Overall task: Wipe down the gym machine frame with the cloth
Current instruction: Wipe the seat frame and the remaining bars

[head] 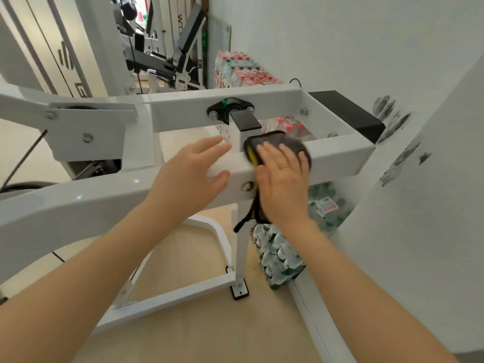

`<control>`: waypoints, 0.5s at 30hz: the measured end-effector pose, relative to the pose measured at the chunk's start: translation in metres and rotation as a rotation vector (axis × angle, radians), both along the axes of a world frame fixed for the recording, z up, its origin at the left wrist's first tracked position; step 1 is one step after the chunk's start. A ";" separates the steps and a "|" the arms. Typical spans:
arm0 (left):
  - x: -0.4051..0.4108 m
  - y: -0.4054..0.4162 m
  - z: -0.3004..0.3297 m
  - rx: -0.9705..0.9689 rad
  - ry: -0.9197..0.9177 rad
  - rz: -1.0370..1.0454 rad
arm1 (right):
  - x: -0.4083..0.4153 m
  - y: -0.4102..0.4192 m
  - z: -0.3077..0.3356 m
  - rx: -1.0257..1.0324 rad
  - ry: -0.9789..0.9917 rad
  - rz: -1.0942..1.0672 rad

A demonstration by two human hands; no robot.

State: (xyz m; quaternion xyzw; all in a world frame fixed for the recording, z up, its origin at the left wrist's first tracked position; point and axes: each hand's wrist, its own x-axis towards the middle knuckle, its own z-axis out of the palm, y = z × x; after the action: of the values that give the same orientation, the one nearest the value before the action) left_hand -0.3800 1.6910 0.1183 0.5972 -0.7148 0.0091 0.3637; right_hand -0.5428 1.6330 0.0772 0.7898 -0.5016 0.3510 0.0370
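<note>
Your right hand (284, 183) presses the cloth (277, 145) flat on the frame (104, 203) at centre; your left hand (191, 171), fingers straight, rests just beside it. The beam's long axis runs lower left to right, so unwiped lengths lie both ways along it.

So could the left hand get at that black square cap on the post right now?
Probably yes: the left hand is open on the white beam, and the black cap sits just beyond its fingertips with nothing between.
</note>
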 end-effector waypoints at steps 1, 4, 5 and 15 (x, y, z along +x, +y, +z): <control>0.012 0.008 0.004 -0.028 -0.006 0.024 | 0.018 0.013 -0.003 -0.027 0.024 0.050; 0.056 0.032 0.009 0.001 0.008 0.090 | 0.067 0.043 -0.009 -0.081 0.078 0.215; 0.070 0.039 0.010 0.024 0.019 0.101 | 0.080 0.049 -0.008 -0.099 0.106 0.245; 0.162 0.056 0.009 0.301 -0.156 0.129 | 0.155 0.039 0.019 0.194 0.444 0.305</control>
State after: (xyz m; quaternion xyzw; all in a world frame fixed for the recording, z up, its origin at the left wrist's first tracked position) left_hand -0.2179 1.7466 0.1274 0.6869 -0.6945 -0.0284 0.2121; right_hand -0.3874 1.6719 0.0957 0.9135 -0.3880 0.1215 0.0171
